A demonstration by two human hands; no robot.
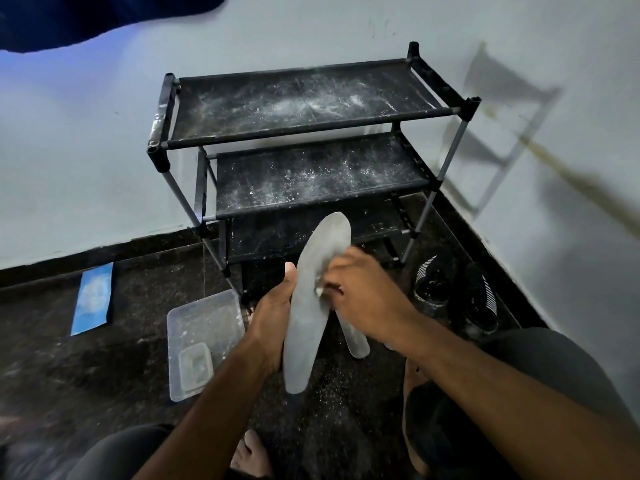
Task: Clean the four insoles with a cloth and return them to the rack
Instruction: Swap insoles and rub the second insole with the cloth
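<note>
A long grey insole (310, 306) stands nearly upright in front of the rack, toe end up. My left hand (273, 317) grips it along its left edge, thumb pointing up. My right hand (360, 299) lies against its right side with fingers curled; a small white bit of cloth (318, 291) shows at the fingertips. Another grey insole (355, 337) lies on the floor behind my right hand, partly hidden. The black shoe rack (311, 133) stands against the wall, and white dust speckles its bare fabric shelves.
A clear plastic tray (204, 337) holding a small container sits on the dark floor at the left. A blue mat piece (92, 299) lies further left. A pair of black shoes (453, 292) stands to the right of the rack. My knees and bare feet show below.
</note>
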